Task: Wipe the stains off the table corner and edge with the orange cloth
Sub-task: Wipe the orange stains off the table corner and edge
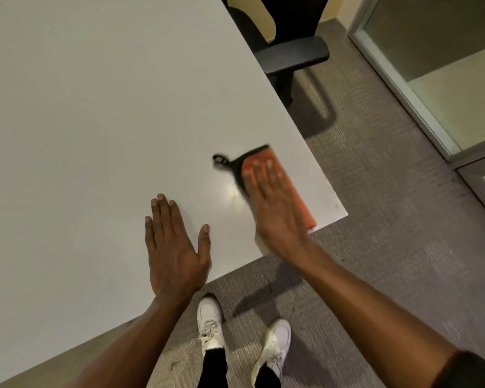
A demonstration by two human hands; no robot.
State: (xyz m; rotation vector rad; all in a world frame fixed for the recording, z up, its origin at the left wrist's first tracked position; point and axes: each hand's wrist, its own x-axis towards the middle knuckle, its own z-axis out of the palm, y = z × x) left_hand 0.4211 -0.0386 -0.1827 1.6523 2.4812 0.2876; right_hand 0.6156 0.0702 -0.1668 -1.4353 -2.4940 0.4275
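Your right hand presses the orange cloth flat, fingers spread, near the worktop corner (soft, light; likely bunches). Left hand rests open.

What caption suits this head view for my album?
Right hand presses orange cloth flat near table corner.

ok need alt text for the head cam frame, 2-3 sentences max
A person's right hand presses flat on an orange cloth near the corner of a white table, blurred by motion. The left hand lies flat and open on the tabletop beside it. A black office chair stands behind the table, and white sneakers show on grey carpet below.
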